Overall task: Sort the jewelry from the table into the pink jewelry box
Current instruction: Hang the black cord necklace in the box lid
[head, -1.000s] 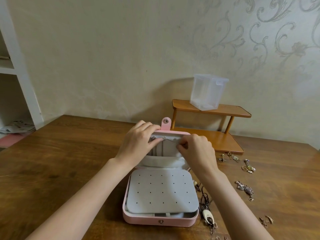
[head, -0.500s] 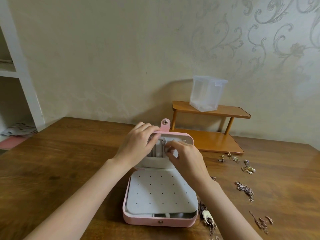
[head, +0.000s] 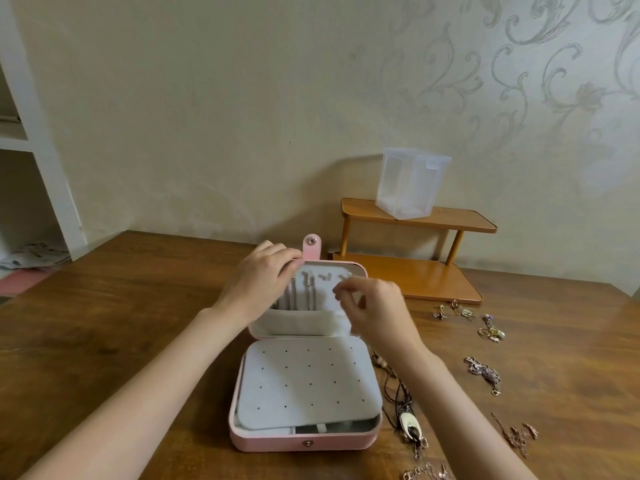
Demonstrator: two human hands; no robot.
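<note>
so my left hand (head: 263,275) is curled over the top edge of the lid (head: 313,299) of the pink jewelry box (head: 304,375), propping it upright while the base sits flat on the worktop (head: 104,341). A couple of chains (head: 304,292) already hang from the hooks inside the lid. My right hand (head: 372,306) hovers just in front of the lid's right side, grip pinched at thumb and forefinger, can't tell if there's anything in it. What matters next: the loose jewelry all lies at roughly 3 to 5 o'clock from the box, so the right hand is way nearer. Closest is the black cord necklace (head: 405,407) right beside the box, running lengthwise toward me. Farther right are the earrings (head: 464,311) and a tangled chain (head: 485,374); the wooden shelf (head: 412,271) at 1 o'clock isn't in the way
</note>
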